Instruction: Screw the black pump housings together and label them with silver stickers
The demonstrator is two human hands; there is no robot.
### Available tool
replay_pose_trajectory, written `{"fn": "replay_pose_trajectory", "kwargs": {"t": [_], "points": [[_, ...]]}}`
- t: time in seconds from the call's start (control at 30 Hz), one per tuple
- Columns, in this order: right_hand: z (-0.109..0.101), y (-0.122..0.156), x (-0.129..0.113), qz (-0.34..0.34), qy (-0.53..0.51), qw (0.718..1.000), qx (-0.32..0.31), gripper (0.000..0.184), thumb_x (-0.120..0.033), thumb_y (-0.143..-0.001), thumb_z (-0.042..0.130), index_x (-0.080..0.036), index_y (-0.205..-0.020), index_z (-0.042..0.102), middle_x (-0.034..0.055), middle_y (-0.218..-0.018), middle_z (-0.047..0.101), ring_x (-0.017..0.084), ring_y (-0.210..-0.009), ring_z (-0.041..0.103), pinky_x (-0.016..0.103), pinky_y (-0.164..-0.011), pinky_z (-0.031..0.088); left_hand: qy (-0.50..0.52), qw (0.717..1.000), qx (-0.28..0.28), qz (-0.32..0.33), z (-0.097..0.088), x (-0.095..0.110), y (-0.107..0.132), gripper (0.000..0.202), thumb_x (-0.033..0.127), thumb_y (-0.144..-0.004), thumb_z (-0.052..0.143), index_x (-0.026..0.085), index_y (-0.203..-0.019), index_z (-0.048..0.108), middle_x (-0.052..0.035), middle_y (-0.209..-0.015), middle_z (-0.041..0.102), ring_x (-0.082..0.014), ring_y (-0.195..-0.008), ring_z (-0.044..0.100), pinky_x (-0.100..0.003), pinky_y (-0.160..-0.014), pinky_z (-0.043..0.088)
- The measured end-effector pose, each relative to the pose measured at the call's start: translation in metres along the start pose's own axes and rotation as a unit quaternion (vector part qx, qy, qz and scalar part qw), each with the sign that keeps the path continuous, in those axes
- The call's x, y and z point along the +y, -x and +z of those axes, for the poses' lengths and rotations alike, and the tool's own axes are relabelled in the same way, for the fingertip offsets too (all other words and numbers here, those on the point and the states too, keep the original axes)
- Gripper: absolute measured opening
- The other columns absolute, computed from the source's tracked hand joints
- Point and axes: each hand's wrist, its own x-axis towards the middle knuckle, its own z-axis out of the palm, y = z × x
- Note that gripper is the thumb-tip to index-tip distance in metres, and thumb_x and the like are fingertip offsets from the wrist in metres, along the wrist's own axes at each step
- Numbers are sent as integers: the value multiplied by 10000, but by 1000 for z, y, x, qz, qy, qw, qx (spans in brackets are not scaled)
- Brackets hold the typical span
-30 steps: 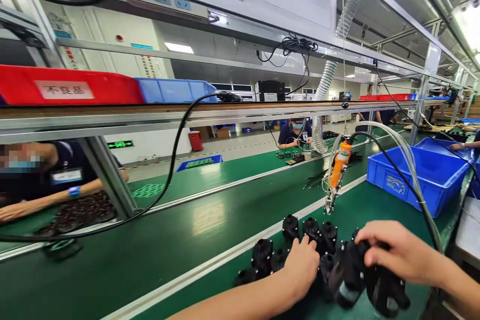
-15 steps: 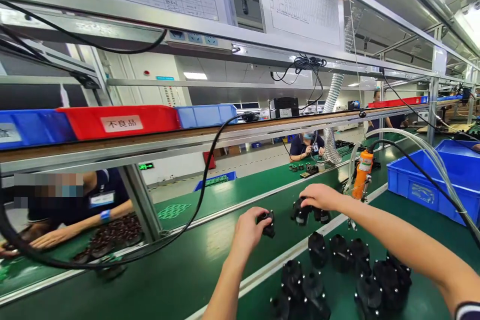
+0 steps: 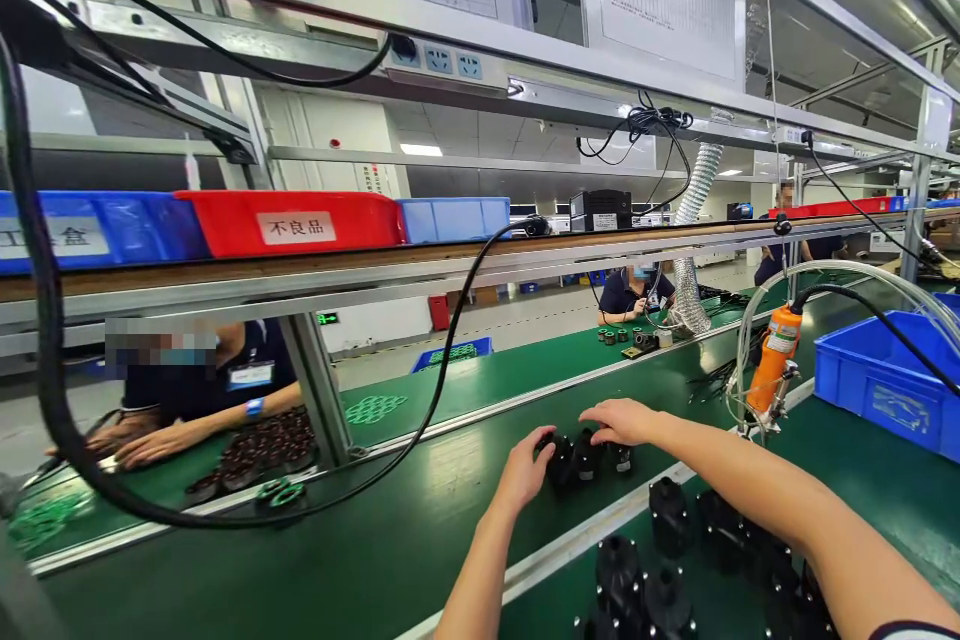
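Note:
In the head view, my left hand (image 3: pixel 525 472) has its thumb and fingers closed around the upper left side of a black plastic housing (image 3: pixel 559 465) on the green work surface. My right hand (image 3: pixel 624 422) is just above a second black housing, its fingers stretched out and apart. That second housing stands close beside the first. Another small black part (image 3: pixel 622 460) sits to the right, under my right hand. Several more black housings with shiny metal points, such as the one nearest the rail (image 3: pixel 670 517), stand in the foreground, partly behind my right forearm.
An orange pneumatic screwdriver (image 3: pixel 775 358) hangs right of my right hand, before a blue bin (image 3: pixel 885 385). A black cable (image 3: pixel 450 360) loops across the left. Red (image 3: pixel 292 225) and blue bins line the shelf. Co-workers sit across the bench. A metal rail (image 3: pixel 577 540) crosses the surface.
The view has turned left. My left hand has brought its housing rightward, next to the other one. My right hand's fingers have loosened and straightened over the second housing.

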Motion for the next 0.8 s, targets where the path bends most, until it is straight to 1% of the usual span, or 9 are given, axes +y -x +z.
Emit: {"fn": "replay_pose_trajectory", "kwargs": {"t": [0.1, 0.17, 0.23, 0.33, 0.4, 0.47, 0.6, 0.7, 0.8], "points": [[-17, 27, -5, 79, 12, 997, -10, 527, -448, -1010, 720, -178, -1441, 582, 147, -1448, 588, 323, -1281, 616, 544, -1055, 550, -15, 1000, -13, -12, -4, 11, -1, 469, 198, -938, 526, 151, -1386, 658, -138, -1442, 701, -264, -1372, 634, -401, -1204, 452], [-31, 51, -10, 109, 12, 993, -41, 498, -484, -999, 722, -164, -1370, 636, 145, -1385, 633, 309, -1229, 644, 532, -1035, 553, -33, 999, -25, -23, -12, 26, 0, 463, 217, -927, 537, 126, -1363, 664, -173, -1419, 695, -317, -1391, 601, -462, -1212, 421], [-42, 79, -16, 114, -5, 989, -95, 473, -564, -981, 713, -166, -1236, 719, 113, -1198, 726, 272, -1079, 706, 460, -950, 581, -40, 996, -71, -23, -21, 47, 5, 381, 288, -922, 565, 121, -1220, 734, -171, -1228, 764, -347, -1242, 675, -471, -1101, 493], [-49, 115, -31, 104, -40, 980, -166, 521, -668, -894, 759, -219, -1157, 779, 59, -1008, 778, 242, -925, 744, 339, -800, 580, -27, 978, -209, 9, -29, 86, 23, 356, 454, -812, 749, 176, -1026, 805, -70, -922, 792, -292, -923, 738, -341, -799, 556], [-49, 129, -40, 110, -46, 977, -176, 486, -594, -901, 791, -232, -1223, 762, 52, -1045, 779, 243, -983, 744, 337, -840, 580, -26, 955, -295, 31, -26, 114, 41, 458, 470, -618, 915, 228, -998, 833, -13, -873, 788, -254, -824, 725, -280, -675, 507], [-51, 131, -43, 137, -38, 976, -166, 377, -459, -965, 771, -194, -1231, 737, 65, -1099, 762, 243, -1055, 725, 398, -939, 582, -42, 937, -344, 33, -19, 138, 57, 419, 409, -550, 954, 243, -920, 848, 9, -820, 784, -227, -740, 705, -264, -604, 453], [-67, 118, -33, 222, -21, 965, -135, 287, -378, -1036, 703, -150, -1211, 698, 92, -1210, 709, 232, -1054, 710, 434, -935, 615, -101, 937, -335, 20, -7, 164, 78, 287, 231, -549, 934, 226, -821, 845, -8, -766, 783, -234, -701, 695, -278, -569, 411], [-80, 109, -23, 275, -11, 956, -105, 345, -387, -1046, 686, -161, -1305, 659, 105, -1300, 669, 255, -1107, 695, 440, -938, 621, -161, 941, -296, 11, -2, 170, 83, 359, 115, -491, 945, 230, -817, 851, -25, -804, 799, -255, -728, 725, -288, -585, 434], [-85, 104, -20, 316, -1, 944, -95, 346, -383, -1042, 694, -178, -1318, 657, 103, -1318, 661, 262, -1133, 689, 437, -950, 617, -186, 947, -263, 8, -4, 166, 80, 274, 65, -541, 904, 218, -758, 835, -42, -823, 806, -265, -782, 760, -289, -618, 467]]}}
